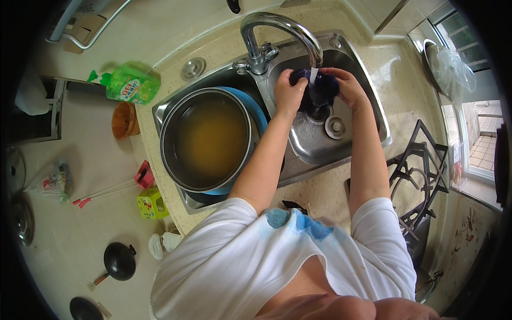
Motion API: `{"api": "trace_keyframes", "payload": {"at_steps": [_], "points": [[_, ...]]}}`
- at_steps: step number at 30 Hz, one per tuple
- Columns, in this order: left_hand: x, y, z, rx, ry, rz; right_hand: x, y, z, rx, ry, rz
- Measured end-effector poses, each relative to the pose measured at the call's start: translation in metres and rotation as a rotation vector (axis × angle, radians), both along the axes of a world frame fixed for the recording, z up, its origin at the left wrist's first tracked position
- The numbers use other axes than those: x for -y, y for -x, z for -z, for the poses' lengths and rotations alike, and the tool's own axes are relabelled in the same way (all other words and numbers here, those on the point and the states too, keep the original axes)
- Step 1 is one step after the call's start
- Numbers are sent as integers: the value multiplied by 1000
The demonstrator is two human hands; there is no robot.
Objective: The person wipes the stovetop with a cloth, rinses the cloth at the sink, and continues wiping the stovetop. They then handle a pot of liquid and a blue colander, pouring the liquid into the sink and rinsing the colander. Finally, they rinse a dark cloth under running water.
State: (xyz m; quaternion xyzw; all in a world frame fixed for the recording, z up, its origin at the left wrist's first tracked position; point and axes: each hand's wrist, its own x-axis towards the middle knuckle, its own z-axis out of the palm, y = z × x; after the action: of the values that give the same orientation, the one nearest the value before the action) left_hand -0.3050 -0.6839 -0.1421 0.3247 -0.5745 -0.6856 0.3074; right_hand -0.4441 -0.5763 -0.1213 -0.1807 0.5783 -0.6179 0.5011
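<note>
Both my hands hold a dark purple wet cloth [326,90] over the right basin of a steel double sink [320,150]. My left hand [290,90] grips its left side, and my right hand [348,86] pinches its right edge. Water runs onto the cloth from the curved chrome faucet [296,26]. Beneath the cloth is the drain, with a round metal strainer [335,127] lying beside it. In the left basin a large metal pot [172,176] of cloudy yellowish liquid sits in a blue basin [256,108].
A green dish-soap pump bottle [134,85] and a steel sink stopper [193,69] are left of the sink. Black stove grates [416,172] stand at the right. A pan lid with a plastic bag [456,68] leans by the window. A black-handled thing [294,206] lies near my shirt.
</note>
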Motion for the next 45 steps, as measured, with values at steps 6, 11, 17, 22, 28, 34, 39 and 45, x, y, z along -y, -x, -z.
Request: {"api": "trace_keyframes", "payload": {"at_steps": [6, 11, 17, 22, 28, 34, 39, 45], "points": [[-1, 9, -26, -449, -353, 64, -2, -41, 29, 156, -69, 24], [-10, -9, -27, 272, 424, -3, 0, -44, 70, -53, -549, 74], [-43, -32, -7, 1078, 789, 1180, -33, -2, 101, -822, -714, 60], [-107, -24, 25, 719, 428, 1427, -66, 0, 123, -998, -923, -305], [-133, -20, 67, 396, -290, 838, -50, -19, 122, -956, -1028, -494], [-87, 10, 76, -28, -731, 292, -9, -4, 74, -1006, -454, 137], [-48, 39, 85, -140, -546, -211, -8, 20, 12, -1223, -554, 281], [-73, 85, 93, -164, -527, 119, -23, 28, -14, -1259, -610, 32]]}}
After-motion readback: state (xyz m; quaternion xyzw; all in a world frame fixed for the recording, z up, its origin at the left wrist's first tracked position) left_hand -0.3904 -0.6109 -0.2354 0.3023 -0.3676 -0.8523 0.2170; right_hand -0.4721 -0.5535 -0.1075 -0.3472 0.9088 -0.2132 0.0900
